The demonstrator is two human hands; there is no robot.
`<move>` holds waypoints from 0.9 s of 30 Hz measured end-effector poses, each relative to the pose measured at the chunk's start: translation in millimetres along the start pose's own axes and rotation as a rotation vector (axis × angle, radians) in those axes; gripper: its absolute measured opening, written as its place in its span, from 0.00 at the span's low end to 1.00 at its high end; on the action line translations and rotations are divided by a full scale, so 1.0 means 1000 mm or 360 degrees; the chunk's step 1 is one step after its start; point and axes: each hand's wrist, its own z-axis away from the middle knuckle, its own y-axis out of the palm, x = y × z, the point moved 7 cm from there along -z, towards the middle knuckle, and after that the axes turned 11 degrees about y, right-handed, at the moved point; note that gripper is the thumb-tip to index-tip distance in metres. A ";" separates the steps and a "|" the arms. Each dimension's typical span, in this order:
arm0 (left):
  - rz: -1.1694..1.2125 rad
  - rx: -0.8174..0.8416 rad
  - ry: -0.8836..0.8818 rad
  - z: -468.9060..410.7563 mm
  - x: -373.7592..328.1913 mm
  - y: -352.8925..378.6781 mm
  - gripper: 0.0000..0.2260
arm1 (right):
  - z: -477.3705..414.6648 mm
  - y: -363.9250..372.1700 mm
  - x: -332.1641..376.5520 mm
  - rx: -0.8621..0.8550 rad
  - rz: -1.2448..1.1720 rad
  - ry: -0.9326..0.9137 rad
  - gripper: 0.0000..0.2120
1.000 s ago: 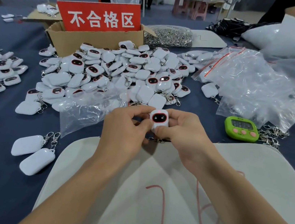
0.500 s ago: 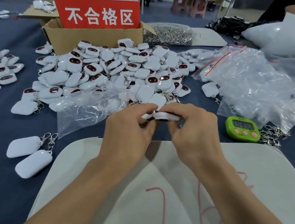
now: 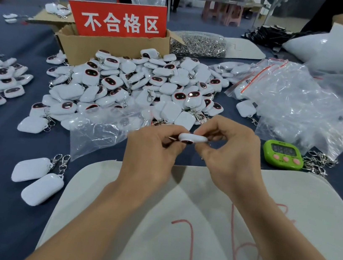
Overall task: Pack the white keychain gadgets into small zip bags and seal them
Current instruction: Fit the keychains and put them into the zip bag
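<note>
- Tipped down from the upright, face-on pose of a second earlier, the held gadget lay flat and edge-on between both hands, much as it had half a second before.
- The left hand pinched its left end with curled fingertips, and the right hand gripped the right end, fingers curled round it.
- It hung in the air over the far edge of the white mat, just in front of the pile of gadgets, and was in no bag.
- That turning read as checking the piece over, so bagging of this one had probably not begun. A loose zip bag lay untouched on the blue cloth just left of the left hand, and the heap of zip bags sat well off to the right.
- The gadget showed as a slim, glossy white shell with rounded edges. A sliver of its dark, red-rimmed face peeked out underneath, and the hands hid its clip.
</note>
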 end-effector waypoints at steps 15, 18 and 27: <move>-0.0128 -0.0110 0.0247 0.001 -0.012 -0.008 0.05 | -0.009 0.019 -0.032 0.0527 -0.0740 0.0820 0.14; -0.0115 -0.0113 0.0226 0.002 -0.014 -0.005 0.08 | -0.011 0.007 -0.029 0.0324 -0.0518 0.0621 0.24; -0.0012 -0.0012 0.0162 -0.001 -0.012 0.000 0.19 | -0.008 0.011 -0.029 0.0449 -0.0570 0.0689 0.23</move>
